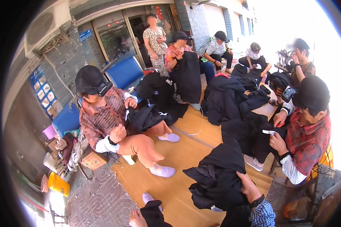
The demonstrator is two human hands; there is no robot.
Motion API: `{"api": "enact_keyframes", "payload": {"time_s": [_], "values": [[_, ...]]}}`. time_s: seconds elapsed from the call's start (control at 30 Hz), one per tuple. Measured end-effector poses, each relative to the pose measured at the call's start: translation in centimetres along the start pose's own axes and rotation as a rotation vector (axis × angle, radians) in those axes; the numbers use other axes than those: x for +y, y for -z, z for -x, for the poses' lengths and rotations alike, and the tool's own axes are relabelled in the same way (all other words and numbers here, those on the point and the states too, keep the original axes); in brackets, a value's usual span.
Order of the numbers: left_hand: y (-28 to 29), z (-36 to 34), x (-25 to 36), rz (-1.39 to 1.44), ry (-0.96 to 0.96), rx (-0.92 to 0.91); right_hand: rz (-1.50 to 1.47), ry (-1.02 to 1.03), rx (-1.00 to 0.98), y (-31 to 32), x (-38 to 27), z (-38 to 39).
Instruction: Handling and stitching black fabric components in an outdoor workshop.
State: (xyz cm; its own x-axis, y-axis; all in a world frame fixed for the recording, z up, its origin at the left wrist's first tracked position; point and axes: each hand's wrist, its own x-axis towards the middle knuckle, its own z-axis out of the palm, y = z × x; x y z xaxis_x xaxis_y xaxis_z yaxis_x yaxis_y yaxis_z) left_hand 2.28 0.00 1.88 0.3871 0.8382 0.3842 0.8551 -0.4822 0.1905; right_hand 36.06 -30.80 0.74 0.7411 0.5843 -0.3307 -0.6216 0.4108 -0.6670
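Observation:
My right hand [250, 187], with a dark band at the wrist and a blue checked sleeve, grips the edge of a black garment [219, 170]. The garment hangs bunched in front of me, and a small pale label [216, 208] shows near its lower edge. At the bottom of the picture my left hand [137, 218] is closed with its fingers curled. It lies against black cloth [155, 215], beside a lilac slipper [149, 199]. Whether it pinches something is hidden, as the frame edge cuts it off.
A tan mat [189, 151] covers the ground. A person at left [102, 113] has black cloth in the lap; another at right [308, 125] holds red-handled scissors [279, 125] and a white strip [268, 132]. A black garment pile [227, 94], more seated people, blue chairs [125, 73] and a yellow bucket [58, 184] surround me.

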Motion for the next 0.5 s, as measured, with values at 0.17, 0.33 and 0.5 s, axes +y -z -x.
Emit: {"api": "enact_keyframes", "payload": {"time_s": [0.17,0.33,0.5], "values": [[-2.0,0.5,-2.4,-0.143,-0.003,0.051,-0.002,-0.012,0.012,-1.3,0.0,0.2],[-1.0,0.1,-0.5,-0.152,-0.03,0.087,0.009,0.019,0.006,-0.8,-0.4,0.0],[-1.1,-0.2,-1.0,-0.066,-0.07,0.102,0.002,0.031,0.025,-1.9,-0.4,-0.1]]}}
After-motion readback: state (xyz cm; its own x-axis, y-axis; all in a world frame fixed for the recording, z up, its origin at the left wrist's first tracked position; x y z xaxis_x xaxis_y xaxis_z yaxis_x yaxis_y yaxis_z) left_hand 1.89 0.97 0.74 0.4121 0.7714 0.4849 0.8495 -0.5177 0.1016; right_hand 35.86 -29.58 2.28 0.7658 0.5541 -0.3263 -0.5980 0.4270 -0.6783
